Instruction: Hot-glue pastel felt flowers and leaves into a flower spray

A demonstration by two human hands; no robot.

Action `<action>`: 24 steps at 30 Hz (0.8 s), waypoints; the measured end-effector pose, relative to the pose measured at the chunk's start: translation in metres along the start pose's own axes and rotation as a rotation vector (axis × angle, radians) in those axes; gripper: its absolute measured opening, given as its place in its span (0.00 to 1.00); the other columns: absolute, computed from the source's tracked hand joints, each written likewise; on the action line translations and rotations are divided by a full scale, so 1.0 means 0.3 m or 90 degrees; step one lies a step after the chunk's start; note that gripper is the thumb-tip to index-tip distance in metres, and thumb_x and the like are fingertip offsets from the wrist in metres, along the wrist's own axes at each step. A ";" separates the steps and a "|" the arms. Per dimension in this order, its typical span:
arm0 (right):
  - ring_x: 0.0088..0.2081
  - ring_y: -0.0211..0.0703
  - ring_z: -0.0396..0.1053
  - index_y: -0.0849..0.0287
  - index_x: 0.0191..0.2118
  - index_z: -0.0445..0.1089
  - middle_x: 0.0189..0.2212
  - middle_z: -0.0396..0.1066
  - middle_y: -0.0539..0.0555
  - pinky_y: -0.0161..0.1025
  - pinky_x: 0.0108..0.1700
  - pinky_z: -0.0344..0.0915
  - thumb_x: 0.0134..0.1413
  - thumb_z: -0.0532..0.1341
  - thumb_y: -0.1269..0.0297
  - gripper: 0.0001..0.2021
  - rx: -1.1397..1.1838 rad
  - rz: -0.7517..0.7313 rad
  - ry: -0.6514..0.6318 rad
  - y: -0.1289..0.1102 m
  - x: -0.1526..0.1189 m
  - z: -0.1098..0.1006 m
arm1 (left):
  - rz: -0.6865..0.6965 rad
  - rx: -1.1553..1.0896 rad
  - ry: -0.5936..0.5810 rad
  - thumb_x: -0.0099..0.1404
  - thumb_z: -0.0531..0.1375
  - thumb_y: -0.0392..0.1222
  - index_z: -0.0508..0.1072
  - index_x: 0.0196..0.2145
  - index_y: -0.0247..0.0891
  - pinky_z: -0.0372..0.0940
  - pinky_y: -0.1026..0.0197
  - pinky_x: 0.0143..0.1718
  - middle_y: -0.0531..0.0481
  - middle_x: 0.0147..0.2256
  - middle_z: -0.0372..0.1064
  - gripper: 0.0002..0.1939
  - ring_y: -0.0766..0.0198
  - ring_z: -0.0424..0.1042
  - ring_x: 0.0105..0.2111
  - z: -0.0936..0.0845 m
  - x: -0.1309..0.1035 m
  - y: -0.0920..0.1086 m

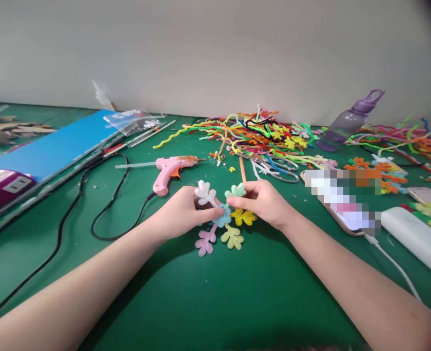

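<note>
Between my hands, above the green table, is a pipe-cleaner snowflake [233, 236] with a light blue flower centre. White, pink, pale yellow, yellow and mint green leaf-shaped arms spread from it. My left hand [188, 209] pinches it at the blue centre, thumb on top, near the white arm. My right hand [261, 202] is closed on the mint green arm [236, 191] at the upper right, thumb and finger together. Behind my left hand, a pink glue gun [167, 175] lies on its side with a glue stick in its back and its nozzle to the right.
A heap of coloured pipe cleaners [252, 131] lies along the back, with scissors beneath its front edge. A purple water bottle [347, 122] stands tilted-looking at right. A phone [332, 204], a white power bank [416, 239], a blue board [54, 146] and a black cord [64, 234] flank my arms.
</note>
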State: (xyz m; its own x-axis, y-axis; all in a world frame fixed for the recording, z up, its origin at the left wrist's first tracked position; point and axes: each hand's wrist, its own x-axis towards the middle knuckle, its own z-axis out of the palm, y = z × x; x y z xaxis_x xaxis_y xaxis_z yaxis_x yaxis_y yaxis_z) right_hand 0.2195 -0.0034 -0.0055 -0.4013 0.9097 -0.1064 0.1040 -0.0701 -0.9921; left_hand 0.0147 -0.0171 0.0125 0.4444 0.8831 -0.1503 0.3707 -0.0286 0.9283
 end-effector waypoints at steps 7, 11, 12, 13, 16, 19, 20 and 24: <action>0.26 0.34 0.68 0.60 0.25 0.74 0.24 0.73 0.50 0.33 0.31 0.64 0.38 0.71 0.57 0.11 0.044 0.043 0.035 -0.021 0.002 0.016 | 0.018 0.015 0.009 0.53 0.65 0.45 0.73 0.27 0.35 0.61 0.66 0.26 0.55 0.23 0.69 0.10 0.67 0.67 0.24 0.000 0.000 0.011; 0.25 0.33 0.68 0.60 0.25 0.74 0.23 0.73 0.49 0.32 0.30 0.64 0.38 0.71 0.57 0.11 0.027 0.051 0.030 -0.023 0.002 0.018 | 0.026 0.037 0.008 0.53 0.64 0.45 0.72 0.26 0.35 0.62 0.66 0.25 0.54 0.23 0.69 0.09 0.67 0.66 0.24 0.006 -0.002 0.015; 0.25 0.33 0.68 0.60 0.25 0.74 0.22 0.73 0.49 0.32 0.30 0.63 0.38 0.70 0.57 0.11 0.024 0.046 0.026 -0.022 0.001 0.016 | 0.027 0.041 0.007 0.53 0.63 0.45 0.72 0.26 0.35 0.62 0.66 0.25 0.54 0.23 0.69 0.10 0.67 0.66 0.24 0.007 -0.002 0.015; 0.25 0.33 0.67 0.60 0.25 0.74 0.22 0.73 0.49 0.32 0.30 0.63 0.39 0.70 0.57 0.11 0.022 0.038 0.020 -0.020 0.001 0.014 | 0.027 0.045 0.003 0.54 0.63 0.45 0.72 0.26 0.35 0.62 0.66 0.25 0.54 0.23 0.68 0.10 0.67 0.66 0.24 0.008 -0.003 0.014; 0.25 0.33 0.67 0.60 0.25 0.73 0.22 0.72 0.49 0.33 0.31 0.63 0.40 0.70 0.57 0.11 0.027 0.011 0.001 -0.016 0.000 0.010 | 0.024 0.040 -0.013 0.54 0.63 0.45 0.71 0.26 0.35 0.61 0.66 0.25 0.55 0.22 0.67 0.09 0.68 0.64 0.23 0.010 -0.003 0.014; 0.25 0.33 0.67 0.60 0.24 0.73 0.22 0.72 0.48 0.33 0.32 0.64 0.40 0.70 0.58 0.11 0.041 0.002 -0.010 -0.016 -0.001 0.010 | 0.021 0.029 -0.020 0.53 0.63 0.43 0.71 0.26 0.35 0.60 0.67 0.25 0.55 0.21 0.66 0.08 0.68 0.63 0.23 0.011 -0.001 0.015; 0.25 0.33 0.67 0.60 0.25 0.73 0.22 0.72 0.48 0.33 0.32 0.64 0.39 0.70 0.58 0.10 0.043 0.003 -0.008 -0.017 0.000 0.011 | 0.021 0.029 -0.019 0.53 0.63 0.43 0.71 0.26 0.35 0.59 0.67 0.24 0.55 0.21 0.66 0.08 0.69 0.63 0.23 0.011 0.000 0.016; 0.25 0.33 0.68 0.60 0.26 0.74 0.22 0.72 0.48 0.32 0.32 0.63 0.40 0.70 0.59 0.10 0.022 0.009 0.001 -0.019 0.002 0.014 | 0.022 0.036 -0.026 0.54 0.63 0.42 0.72 0.26 0.35 0.59 0.67 0.24 0.56 0.21 0.65 0.07 0.69 0.62 0.22 0.009 0.002 0.020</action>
State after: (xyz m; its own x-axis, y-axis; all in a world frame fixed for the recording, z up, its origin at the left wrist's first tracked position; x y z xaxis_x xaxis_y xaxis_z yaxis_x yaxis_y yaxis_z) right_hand 0.2148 -0.0040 -0.0002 -0.3985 0.9092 -0.1210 0.0780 -0.0979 -0.9921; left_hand 0.0193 -0.0181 0.0173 0.4903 0.8613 -0.1330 0.3995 -0.0865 0.9127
